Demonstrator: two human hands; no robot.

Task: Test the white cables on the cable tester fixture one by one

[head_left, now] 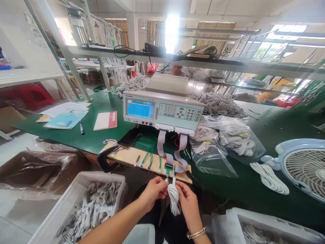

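Note:
A coiled white cable (pixel 173 200) hangs between my hands at the front edge of a wooden board (pixel 137 165). My left hand (pixel 157 188) pinches one end of the cable, close to a small green circuit board (pixel 168 170). On the other side, my right hand (pixel 187 200) has its fingers closed on the coil near a white connector (pixel 174 181). Grey ribbon cables (pixel 162 144) run from the circuit board area up to a tester (pixel 162 110) with a lit blue screen. Whether the cable's ends are plugged in cannot be made out.
Left stands a white bin (pixel 121 179) of coiled cables; another bin (pixel 236 217) is at lower right. Bagged cables (pixel 236 135), a loose white coil (pixel 269 178) and a fan (pixel 304 166) lie to the right. Booklets (pixel 66 118) and a pen (pixel 81 127) rest on the green table (pixel 86 139).

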